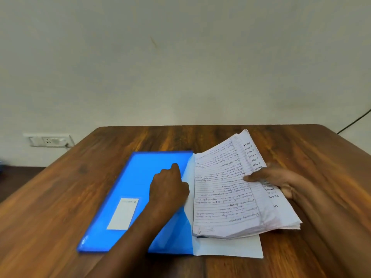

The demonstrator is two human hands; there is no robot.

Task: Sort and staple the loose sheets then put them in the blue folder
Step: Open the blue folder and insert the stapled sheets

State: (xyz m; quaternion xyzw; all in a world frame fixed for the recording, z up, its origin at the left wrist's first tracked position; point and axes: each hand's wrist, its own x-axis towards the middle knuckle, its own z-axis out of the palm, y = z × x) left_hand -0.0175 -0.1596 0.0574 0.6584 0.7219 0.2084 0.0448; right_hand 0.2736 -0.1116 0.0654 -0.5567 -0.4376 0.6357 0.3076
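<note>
A blue plastic folder [130, 187] with a white label lies flat on the wooden table [301, 157], its mouth facing right. My left hand [169, 187] rests on the folder near that mouth, fingers curled, one finger pointing forward. My right hand [279, 180] grips a thick stack of handwritten and printed sheets [226, 193], thumb on top. The stack's left edge sits at the folder's mouth and its right side is lifted. A single white sheet [230, 247] lies flat under the stack. No stapler is in view.
The table ends at a pale wall. A wall socket with a plug [49, 139] is at the left, and a dark cable [355, 120] runs down the wall at the right.
</note>
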